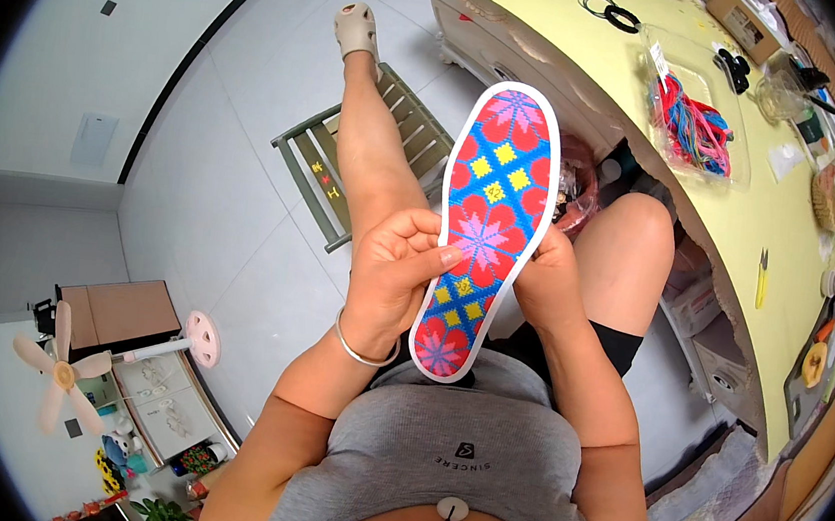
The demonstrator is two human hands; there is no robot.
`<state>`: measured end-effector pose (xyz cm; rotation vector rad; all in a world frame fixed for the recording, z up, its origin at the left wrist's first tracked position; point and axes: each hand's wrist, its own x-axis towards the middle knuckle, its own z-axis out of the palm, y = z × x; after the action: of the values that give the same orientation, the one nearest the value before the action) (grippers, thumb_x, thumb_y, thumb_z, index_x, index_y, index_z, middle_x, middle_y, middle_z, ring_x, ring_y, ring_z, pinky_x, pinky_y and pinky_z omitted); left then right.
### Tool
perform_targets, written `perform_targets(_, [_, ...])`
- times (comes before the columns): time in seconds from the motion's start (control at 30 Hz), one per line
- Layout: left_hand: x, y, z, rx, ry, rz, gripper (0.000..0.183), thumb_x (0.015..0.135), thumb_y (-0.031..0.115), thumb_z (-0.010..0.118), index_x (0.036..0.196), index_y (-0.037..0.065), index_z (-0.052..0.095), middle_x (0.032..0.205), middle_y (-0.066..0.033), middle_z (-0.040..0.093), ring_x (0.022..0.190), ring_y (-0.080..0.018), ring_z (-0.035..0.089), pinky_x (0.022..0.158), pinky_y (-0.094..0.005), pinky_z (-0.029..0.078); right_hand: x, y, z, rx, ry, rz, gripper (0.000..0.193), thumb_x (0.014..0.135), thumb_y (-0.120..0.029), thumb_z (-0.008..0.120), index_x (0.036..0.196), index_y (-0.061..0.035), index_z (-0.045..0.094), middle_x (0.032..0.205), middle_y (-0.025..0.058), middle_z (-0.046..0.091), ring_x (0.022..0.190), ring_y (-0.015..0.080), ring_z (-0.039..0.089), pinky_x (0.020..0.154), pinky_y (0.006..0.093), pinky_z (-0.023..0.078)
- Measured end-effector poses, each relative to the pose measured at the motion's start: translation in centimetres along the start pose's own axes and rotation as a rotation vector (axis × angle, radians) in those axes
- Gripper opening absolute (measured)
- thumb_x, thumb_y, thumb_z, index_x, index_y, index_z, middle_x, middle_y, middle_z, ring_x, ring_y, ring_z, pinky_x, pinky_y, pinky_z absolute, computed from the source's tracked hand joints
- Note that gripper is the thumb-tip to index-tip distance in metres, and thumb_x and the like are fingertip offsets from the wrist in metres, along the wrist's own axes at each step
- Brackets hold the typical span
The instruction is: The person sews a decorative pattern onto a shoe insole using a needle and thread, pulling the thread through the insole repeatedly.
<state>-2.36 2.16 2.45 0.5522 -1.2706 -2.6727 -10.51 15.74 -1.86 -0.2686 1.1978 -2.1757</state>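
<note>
An embroidered insole [488, 232] is held upright in front of me, its toe end pointing away. White edging runs round a pattern of red and pink flowers, blue bands and yellow squares. My left hand [396, 258] grips its left edge, the thumb lying on the patterned face and the other fingers curled. On the opposite edge is my right hand [548, 281], whose fingers are mostly hidden behind the insole. A metal bangle [364, 359] circles my left wrist.
A low slatted stool [315, 172] stands under my outstretched left leg. To the right, a yellow-topped table [720, 254] carries a clear plastic tray [738, 169] of coloured thread [692, 126], yellow thread snips [762, 281] and black hair ties [622, 19]. A fan [62, 369] is at lower left.
</note>
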Motion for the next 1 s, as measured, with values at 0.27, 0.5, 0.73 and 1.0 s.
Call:
perform_targets(0.27, [-0.3,0.1,0.1,0.196,0.063,0.109,0.016,0.081,-0.009,0.062,0.095,-0.005,0.056,0.086,-0.0123,0.066,0.076,-0.0124,0.063,0.07,-0.0237,0.053,0.4,0.1,0.3,0.157,0.04,0.042,0.03,0.079,0.003,0.066,0.108,-0.0009,0.06,0.105,0.006,0.066,0.091,0.0118,0.063,0.082,0.0272,0.051])
perform_targets(0.5, [0.1,0.2,-0.4,0.042,-0.027,0.001,0.016,0.084,-0.004,0.06,0.099,-0.005,0.055,0.093,-0.0146,0.066,0.081,-0.0151,0.065,0.075,-0.0265,0.053,0.1,0.1,0.2,0.048,-0.007,0.055,0.022,0.079,0.005,0.066,0.1,-0.0002,0.064,0.104,0.0067,0.066,0.089,0.0142,0.063,0.079,0.0277,0.051])
perform_targets(0.73, [0.9,-0.4,-2.0,-0.393,-0.157,-0.304,0.027,0.083,0.001,0.06,0.108,-0.002,0.055,0.085,-0.0121,0.059,0.067,-0.0145,0.05,0.058,-0.0234,0.042,0.0,-2.1,3.1,-0.803,-0.011,-0.615,0.011,0.072,-0.001,0.066,0.079,-0.0029,0.058,0.078,0.0097,0.059,0.07,0.0272,0.057,0.063,0.0336,0.047])
perform_targets(1.0, [1.3,-1.2,-2.1,-0.689,-0.185,-0.355,0.037,0.087,0.031,0.061,0.108,0.001,0.056,0.073,-0.0022,0.051,0.066,-0.0137,0.046,0.056,-0.0225,0.041,0.1,-1.8,3.8,-0.834,0.047,-0.74,0.016,0.071,-0.005,0.068,0.077,-0.0048,0.053,0.077,0.01,0.059,0.071,0.0292,0.056,0.064,0.037,0.046])
